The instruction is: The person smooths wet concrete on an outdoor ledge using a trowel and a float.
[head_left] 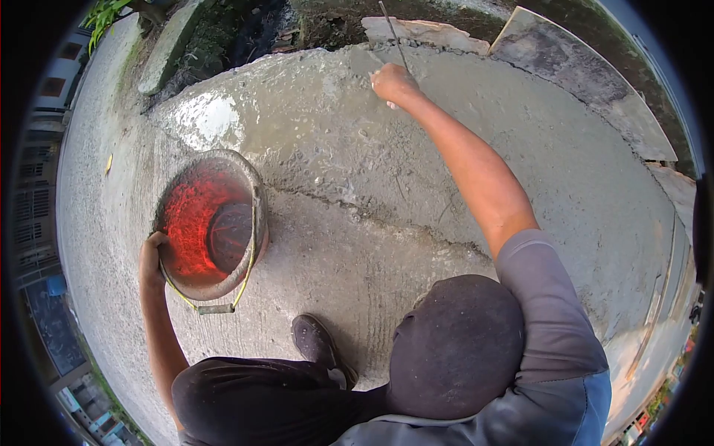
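My left hand (152, 256) is closed on the left rim of a bucket (256, 204). The bucket tilts so that its red, cement-smeared inside shows, and its wire handle with a grey grip hangs over the near side. My right arm is stretched far forward over wet grey concrete (335, 126). At its end my right hand (394, 84) is closed low over the concrete, near its far edge. What the fingers hold is mostly hidden; a trowel blade seems to show just beyond them. A thin rod (393, 31) rises behind the hand.
Boards (580, 82) edge the concrete at the back right. A rough crack line separates the wet concrete from the older, drier slab (320, 253). My shoe (316, 340) stands on that slab. A stone kerb (175, 48) and a dark ditch lie at the back left.
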`<state>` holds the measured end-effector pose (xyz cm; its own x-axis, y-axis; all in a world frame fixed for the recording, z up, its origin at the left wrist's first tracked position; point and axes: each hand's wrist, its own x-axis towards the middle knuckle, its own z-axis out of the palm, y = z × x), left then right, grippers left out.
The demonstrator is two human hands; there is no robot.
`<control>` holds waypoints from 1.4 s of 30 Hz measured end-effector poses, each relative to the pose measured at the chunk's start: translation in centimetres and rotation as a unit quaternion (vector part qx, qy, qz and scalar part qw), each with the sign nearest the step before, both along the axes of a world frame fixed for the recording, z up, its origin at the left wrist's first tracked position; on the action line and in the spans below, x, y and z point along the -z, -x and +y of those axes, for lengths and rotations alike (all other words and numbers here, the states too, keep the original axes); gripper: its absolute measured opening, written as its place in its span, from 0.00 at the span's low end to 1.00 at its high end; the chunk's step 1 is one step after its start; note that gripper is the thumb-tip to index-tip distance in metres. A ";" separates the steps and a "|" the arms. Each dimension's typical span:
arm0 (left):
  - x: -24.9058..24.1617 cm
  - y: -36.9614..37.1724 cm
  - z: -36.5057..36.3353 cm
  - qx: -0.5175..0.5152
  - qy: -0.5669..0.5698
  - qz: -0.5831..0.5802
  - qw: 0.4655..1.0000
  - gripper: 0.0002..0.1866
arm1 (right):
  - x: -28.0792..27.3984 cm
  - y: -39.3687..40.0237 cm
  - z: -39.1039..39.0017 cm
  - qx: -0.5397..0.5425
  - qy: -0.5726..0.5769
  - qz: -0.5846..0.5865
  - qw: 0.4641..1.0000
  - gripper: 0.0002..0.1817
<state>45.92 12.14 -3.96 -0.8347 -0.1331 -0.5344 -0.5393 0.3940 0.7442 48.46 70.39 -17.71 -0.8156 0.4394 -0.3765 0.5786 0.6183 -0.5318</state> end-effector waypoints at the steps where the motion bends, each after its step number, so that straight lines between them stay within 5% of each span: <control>1: -0.1 0.0 0.1 0.001 -0.004 0.001 1.000 0.05 | 0.5 -0.5 -0.1 -0.005 -0.025 0.037 0.999 0.19; 11: -0.1 0.4 0.5 0.006 0.020 0.013 1.000 0.05 | 2.6 -3.9 -0.5 0.078 -0.007 0.040 0.996 0.17; 20: -0.6 -0.1 1.4 0.022 0.007 0.010 1.000 0.05 | 1.4 -12.4 -5.2 -0.181 -0.144 0.085 0.969 0.12; 27: 0.0 -0.5 0.2 0.026 0.012 0.008 1.000 0.05 | -0.8 -18.2 -1.7 -0.044 -0.142 0.060 0.987 0.14; 33: 0.5 0.2 -0.9 0.018 0.011 0.004 1.000 0.05 | -1.6 -19.5 -3.8 -0.152 0.006 0.052 0.987 0.16; 42: 0.2 0.0 -0.2 0.021 0.011 -0.001 1.000 0.05 | -2.7 -18.1 0.2 -0.223 -0.042 -0.029 0.973 0.17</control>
<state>45.95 11.91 -4.12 -0.8385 -0.1099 -0.5337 -0.5236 0.4334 0.7335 66.52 70.61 -15.01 -0.9104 0.0768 -0.4066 0.2701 0.8546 -0.4434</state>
